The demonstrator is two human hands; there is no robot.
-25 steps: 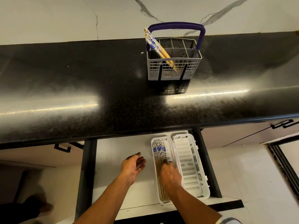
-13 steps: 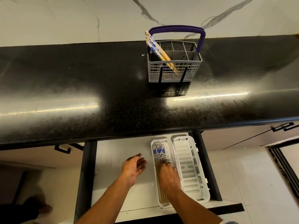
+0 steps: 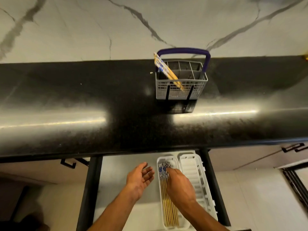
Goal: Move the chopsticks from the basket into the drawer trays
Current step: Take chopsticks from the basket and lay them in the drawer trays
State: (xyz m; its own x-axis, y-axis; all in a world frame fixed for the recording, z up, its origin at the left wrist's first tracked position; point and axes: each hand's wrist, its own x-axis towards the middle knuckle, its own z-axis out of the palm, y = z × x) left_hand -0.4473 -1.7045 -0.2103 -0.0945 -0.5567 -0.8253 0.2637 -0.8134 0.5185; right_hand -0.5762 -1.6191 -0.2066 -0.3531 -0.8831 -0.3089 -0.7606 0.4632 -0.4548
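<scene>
Several chopsticks (image 3: 168, 209) in left tray (image 3: 159, 189)

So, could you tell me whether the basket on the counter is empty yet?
Not empty. The basket still holds a bundle of chopsticks leaning in its left compartment; its other compartments look empty.

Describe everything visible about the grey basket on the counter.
The basket is a grey plastic cutlery caddy with gridded, slotted walls and inner dividers forming several compartments. A dark purple handle arches over it. It stands upright on the black speckled countertop, close to the marble wall, casting a shadow toward the counter's front edge. A bundle of wooden chopsticks with blue-and-white patterned tops leans in its left compartment, tilted up and left past the rim. The other compartments look empty. Neither hand touches it.
</scene>
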